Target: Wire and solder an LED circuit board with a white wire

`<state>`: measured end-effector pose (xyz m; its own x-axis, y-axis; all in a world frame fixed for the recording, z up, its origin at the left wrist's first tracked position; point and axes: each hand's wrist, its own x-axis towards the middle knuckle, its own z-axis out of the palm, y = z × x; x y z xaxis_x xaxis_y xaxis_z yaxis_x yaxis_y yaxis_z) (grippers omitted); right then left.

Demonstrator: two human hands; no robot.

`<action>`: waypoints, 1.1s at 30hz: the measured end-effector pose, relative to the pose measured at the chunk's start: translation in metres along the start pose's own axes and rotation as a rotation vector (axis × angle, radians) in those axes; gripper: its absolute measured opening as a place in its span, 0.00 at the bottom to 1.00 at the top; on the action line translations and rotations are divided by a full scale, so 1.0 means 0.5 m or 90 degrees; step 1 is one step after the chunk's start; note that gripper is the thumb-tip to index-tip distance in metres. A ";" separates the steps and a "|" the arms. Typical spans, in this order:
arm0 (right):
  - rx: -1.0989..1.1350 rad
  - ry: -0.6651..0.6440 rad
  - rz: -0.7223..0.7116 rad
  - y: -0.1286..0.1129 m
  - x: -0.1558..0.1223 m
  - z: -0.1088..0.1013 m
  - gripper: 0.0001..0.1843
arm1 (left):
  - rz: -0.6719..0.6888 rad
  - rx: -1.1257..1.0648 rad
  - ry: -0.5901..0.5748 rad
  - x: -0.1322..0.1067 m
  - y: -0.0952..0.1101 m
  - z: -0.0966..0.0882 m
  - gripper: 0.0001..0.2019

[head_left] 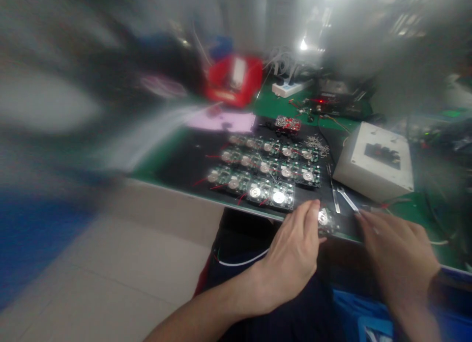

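My left hand (295,243) is closed at the table's front edge. Its fingers and thumb grip the left side of a small circuit board (323,217) with a shiny round metal part; the fingers cover some of it. To the right, my right hand (401,246) is smeared by motion, its fingertips close to the lower end of an open-ended wrench (347,199). Whether those fingers hold anything is unclear. Tweezers (334,192) lie left of the wrench. Several similar circuit boards (263,167) with red wires sit in rows on the black mat (177,160).
A white box (372,160) stands at the right. Small metal pins (316,146) lie in a pile behind the boards. Further back are a red bin (236,81), a power strip (291,88) and a pink sheet (221,121). A white cable (241,262) hangs by my left wrist.
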<state>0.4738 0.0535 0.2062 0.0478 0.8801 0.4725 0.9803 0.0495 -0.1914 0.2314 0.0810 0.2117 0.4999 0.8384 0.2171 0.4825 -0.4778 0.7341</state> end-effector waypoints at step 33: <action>0.290 -0.199 -0.149 -0.096 0.034 0.042 0.32 | -0.135 0.187 0.231 -0.103 -0.113 -0.036 0.07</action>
<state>0.4236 0.0762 0.2052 -0.2855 0.9154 0.2838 0.7740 0.3949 -0.4950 0.1657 0.0694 0.1707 0.1117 0.9372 0.3303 0.7538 -0.2965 0.5864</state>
